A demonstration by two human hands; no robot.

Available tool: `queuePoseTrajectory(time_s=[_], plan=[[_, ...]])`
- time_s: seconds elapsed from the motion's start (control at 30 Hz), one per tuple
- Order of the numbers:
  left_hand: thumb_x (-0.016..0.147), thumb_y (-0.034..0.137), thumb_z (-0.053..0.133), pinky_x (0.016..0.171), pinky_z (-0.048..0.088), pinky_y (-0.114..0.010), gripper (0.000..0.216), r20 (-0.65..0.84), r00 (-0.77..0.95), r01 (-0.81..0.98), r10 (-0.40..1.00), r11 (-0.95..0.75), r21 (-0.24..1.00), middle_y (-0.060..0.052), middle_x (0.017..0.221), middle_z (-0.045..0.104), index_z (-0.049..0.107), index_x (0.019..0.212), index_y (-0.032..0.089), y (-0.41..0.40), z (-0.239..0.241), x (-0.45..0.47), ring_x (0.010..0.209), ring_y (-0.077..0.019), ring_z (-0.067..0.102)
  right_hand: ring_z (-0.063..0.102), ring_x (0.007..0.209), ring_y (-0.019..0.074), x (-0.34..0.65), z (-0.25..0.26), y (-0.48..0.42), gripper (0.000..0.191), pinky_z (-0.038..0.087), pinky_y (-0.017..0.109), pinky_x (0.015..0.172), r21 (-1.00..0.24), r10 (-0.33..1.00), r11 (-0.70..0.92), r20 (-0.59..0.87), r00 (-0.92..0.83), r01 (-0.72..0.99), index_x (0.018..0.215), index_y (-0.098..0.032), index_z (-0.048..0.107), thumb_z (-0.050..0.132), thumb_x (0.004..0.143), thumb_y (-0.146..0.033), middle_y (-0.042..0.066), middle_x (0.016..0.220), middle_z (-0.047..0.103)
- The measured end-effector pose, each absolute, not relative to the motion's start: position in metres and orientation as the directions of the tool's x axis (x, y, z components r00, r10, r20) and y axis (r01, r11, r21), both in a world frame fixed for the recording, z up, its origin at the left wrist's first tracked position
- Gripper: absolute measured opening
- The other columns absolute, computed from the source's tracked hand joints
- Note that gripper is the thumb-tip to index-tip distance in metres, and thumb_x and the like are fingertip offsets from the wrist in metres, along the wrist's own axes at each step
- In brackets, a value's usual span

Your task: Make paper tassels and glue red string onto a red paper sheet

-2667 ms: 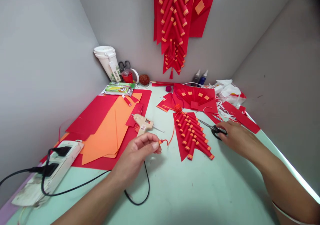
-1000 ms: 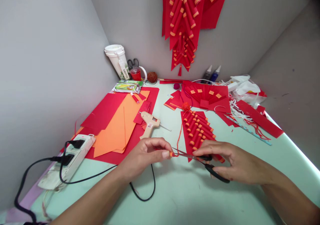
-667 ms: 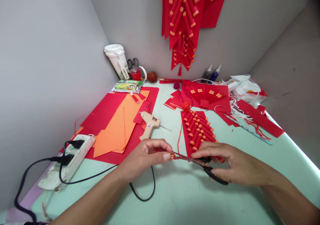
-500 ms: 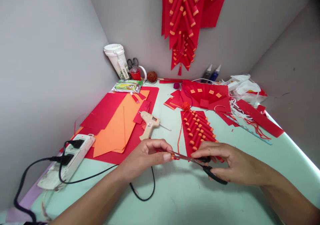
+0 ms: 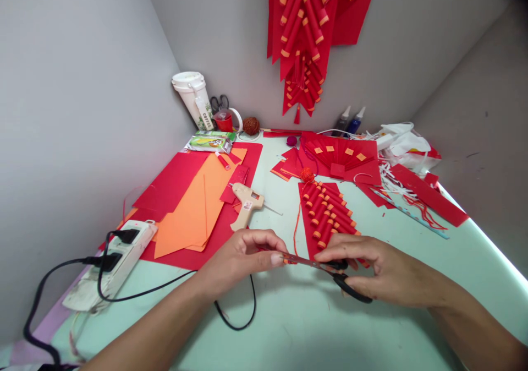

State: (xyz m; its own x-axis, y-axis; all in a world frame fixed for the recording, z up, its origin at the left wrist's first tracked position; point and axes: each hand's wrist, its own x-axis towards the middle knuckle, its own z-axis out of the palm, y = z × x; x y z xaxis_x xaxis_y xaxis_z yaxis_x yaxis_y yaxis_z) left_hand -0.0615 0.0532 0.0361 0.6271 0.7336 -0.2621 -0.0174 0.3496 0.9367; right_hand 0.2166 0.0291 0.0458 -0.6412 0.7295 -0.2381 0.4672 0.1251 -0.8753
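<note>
My left hand (image 5: 259, 254) pinches orange-red yarn (image 5: 296, 232) between thumb and fingers; most of the held part is hidden. The strand runs back to a small orange ball of yarn (image 5: 307, 175). In my right hand (image 5: 373, 266) is a pair of scissors (image 5: 353, 288) with black handles. Their blades point left and lie across the yarn right beside my left fingertips, nearly closed. Just behind my right hand lies a red card covered with rows of red paper rolls (image 5: 330, 208) with orange bands, partly hidden by that hand.
A beige glue gun (image 5: 247, 205) lies left of centre on red and orange paper sheets (image 5: 185, 217). Its cable loops near my left forearm. A white power strip (image 5: 111, 266) is at the left. White bags and paper scraps (image 5: 404, 145) pile up at the back right.
The scissors' handles have come slightly closer together, and the blades have narrowed over the yarn. Both hands stay almost where they were.
</note>
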Motion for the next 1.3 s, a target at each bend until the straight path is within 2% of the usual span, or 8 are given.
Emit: queuePoseTrajectory(time_s=[0.33, 0.47, 0.6, 0.67, 0.77, 0.93, 1.13, 1.3], plan=[[0.077, 0.034, 0.076, 0.068, 0.039, -0.021, 0.015, -0.272, 0.622, -0.011, 0.734, 0.356, 0.935, 0.001, 0.078, 0.064, 0.075, 0.083, 0.02, 0.052, 0.034, -0.062, 0.072, -0.0111, 0.052, 0.057, 0.082, 0.0141, 0.217, 0.042, 0.028, 0.052, 0.046, 0.027, 0.077, -0.884, 0.735, 0.162, -0.188, -0.651, 0.439, 0.12, -0.036, 0.065, 0.057, 0.079, -0.005, -0.001, 0.095, 0.061], [0.078, 0.034, 0.076, 0.069, 0.039, -0.021, 0.014, -0.268, 0.605, -0.015, 0.75, 0.347, 0.938, 0.001, 0.08, 0.065, 0.074, 0.082, 0.021, 0.052, 0.034, -0.062, 0.074, -0.0115, 0.052, 0.061, 0.092, 0.0169, 0.22, 0.039, 0.029, 0.053, 0.049, 0.03, 0.084, -0.897, 0.777, 0.162, -0.141, -0.614, 0.411, 0.121, -0.034, 0.066, 0.058, 0.078, -0.004, 0.0, 0.102, 0.066], [0.081, 0.034, 0.073, 0.071, 0.04, -0.021, 0.014, -0.272, 0.585, 0.0, 0.764, 0.336, 0.942, 0.001, 0.078, 0.067, 0.073, 0.084, 0.02, 0.053, 0.035, -0.064, 0.074, -0.0111, 0.056, 0.066, 0.094, 0.021, 0.225, 0.032, 0.027, 0.045, 0.055, 0.031, 0.075, -0.943, 0.86, 0.021, -0.153, -0.486, 0.333, 0.127, -0.029, 0.063, 0.058, 0.085, -0.016, 0.007, 0.11, 0.069], [0.082, 0.033, 0.072, 0.073, 0.04, -0.021, 0.013, -0.268, 0.558, -0.011, 0.785, 0.33, 0.944, 0.001, 0.078, 0.068, 0.072, 0.085, 0.02, 0.053, 0.035, -0.064, 0.076, -0.011, 0.057, 0.068, 0.09, 0.022, 0.226, 0.029, 0.024, 0.042, 0.057, 0.03, 0.068, -0.965, 0.883, -0.08, -0.186, -0.432, 0.252, 0.129, -0.026, 0.062, 0.061, 0.087, -0.024, 0.009, 0.105, 0.071], [0.083, 0.034, 0.071, 0.078, 0.042, -0.022, 0.013, -0.263, 0.51, -0.053, 0.819, 0.335, 0.941, 0.001, 0.079, 0.069, 0.071, 0.085, 0.02, 0.053, 0.035, -0.064, 0.079, -0.0116, 0.06, 0.068, 0.089, 0.0221, 0.225, 0.026, 0.022, 0.044, 0.057, 0.03, 0.07, -0.978, 0.894, -0.147, -0.195, -0.405, 0.147, 0.128, -0.026, 0.062, 0.068, 0.085, -0.029, 0.008, 0.097, 0.071], [0.082, 0.032, 0.072, 0.08, 0.045, -0.026, 0.013, -0.244, 0.461, -0.116, 0.853, 0.33, 0.937, 0.0, 0.084, 0.072, 0.07, 0.085, 0.02, 0.054, 0.035, -0.064, 0.081, -0.0138, 0.063, 0.065, 0.084, 0.0144, 0.222, 0.027, 0.025, 0.035, 0.054, 0.025, 0.075, -0.983, 0.899, -0.038, -0.113, -0.423, 0.181, 0.121, -0.036, 0.065, 0.063, 0.089, -0.022, 0.003, 0.107, 0.065], [0.078, 0.028, 0.077, 0.069, 0.041, -0.019, 0.011, -0.241, 0.398, -0.121, 0.885, 0.31, 0.943, 0.003, 0.078, 0.068, 0.07, 0.084, 0.021, 0.055, 0.037, -0.066, 0.073, -0.0093, 0.057, 0.062, 0.083, 0.0137, 0.224, 0.028, 0.026, 0.048, 0.052, 0.025, 0.076, -0.914, 0.898, 0.109, -0.078, -0.434, 0.39, 0.124, -0.038, 0.062, 0.056, 0.086, -0.009, 0.001, 0.107, 0.063], [0.074, 0.026, 0.079, 0.072, 0.041, -0.02, 0.015, -0.26, 0.352, -0.128, 0.899, 0.322, 0.938, 0.001, 0.083, 0.066, 0.072, 0.087, 0.022, 0.054, 0.036, -0.066, 0.077, -0.0107, 0.055, 0.064, 0.096, 0.0208, 0.225, 0.026, 0.026, 0.053, 0.054, 0.029, 0.078, -0.851, 0.876, 0.217, -0.046, -0.48, 0.477, 0.126, -0.034, 0.063, 0.057, 0.081, -0.008, 0.004, 0.117, 0.065]])
